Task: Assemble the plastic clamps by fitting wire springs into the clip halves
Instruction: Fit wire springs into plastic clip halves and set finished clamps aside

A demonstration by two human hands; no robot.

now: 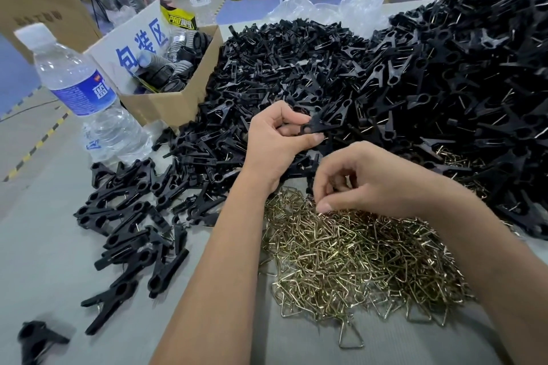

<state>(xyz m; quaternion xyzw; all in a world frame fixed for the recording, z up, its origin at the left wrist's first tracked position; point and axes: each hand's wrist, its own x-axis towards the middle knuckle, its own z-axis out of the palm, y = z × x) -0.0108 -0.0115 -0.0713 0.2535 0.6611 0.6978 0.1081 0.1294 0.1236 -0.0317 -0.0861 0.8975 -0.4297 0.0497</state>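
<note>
My left hand (275,139) pinches a black plastic clip half (318,124) between thumb and fingers, just above the big heap of loose black clip halves (296,68). My right hand (367,184) hovers over the pile of brass-coloured wire springs (355,258), fingers curled, fingertips touching the top of the pile. Whether a spring is pinched between them is hidden. Assembled black clamps (130,216) lie scattered to the left on the grey table.
A water bottle (83,92) stands at the left, beside an open cardboard box (166,101) of black parts. A taller mound of clamps (489,83) fills the right side. One clamp (35,338) lies near the front left edge.
</note>
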